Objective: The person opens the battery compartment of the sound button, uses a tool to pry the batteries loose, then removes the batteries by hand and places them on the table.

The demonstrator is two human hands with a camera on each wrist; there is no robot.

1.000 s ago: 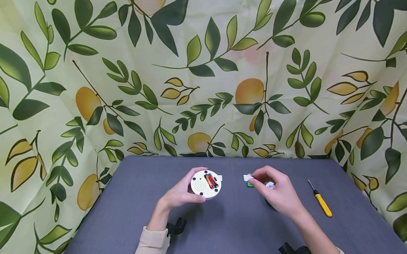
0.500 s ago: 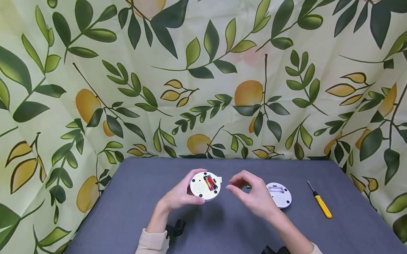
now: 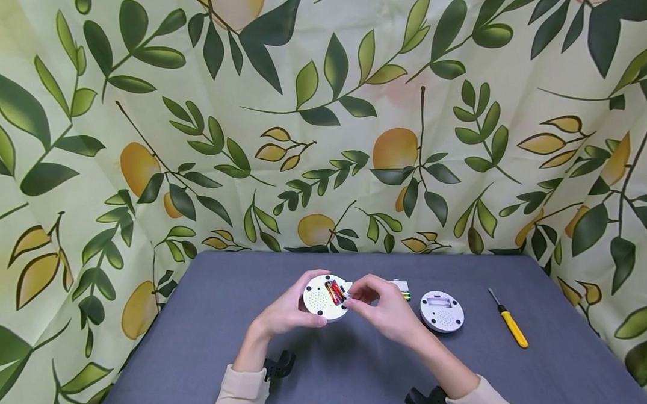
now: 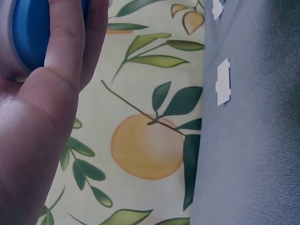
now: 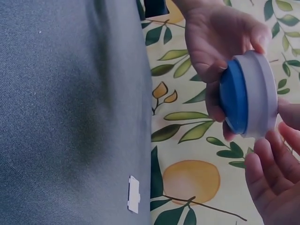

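Note:
My left hand (image 3: 287, 303) grips a round white sound button (image 3: 317, 297) by its rim, its underside with speaker holes and black feet turned up. Its blue dome (image 5: 232, 98) shows in the right wrist view. Red batteries (image 3: 335, 291) sit in its uncovered compartment. Thumb and fingers of my right hand (image 3: 385, 311) are close together at the compartment's right side; I cannot tell whether they pinch anything. One white battery cover (image 3: 349, 284) lies just behind the button. Another white cover (image 3: 400, 285) lies beyond my right hand, with green batteries (image 3: 406, 295) beside it.
A second round white sound button (image 3: 442, 311) lies underside up at the right, its battery compartment uncovered. Farther right is a screwdriver (image 3: 510, 323) with a yellow handle. The grey table (image 3: 223, 272) ends at a leaf-patterned cloth (image 3: 311, 166) behind.
My right hand has moved left from beside the cover and green batteries to the sound button, uncovering the second button to view. My left hand has stayed almost still.

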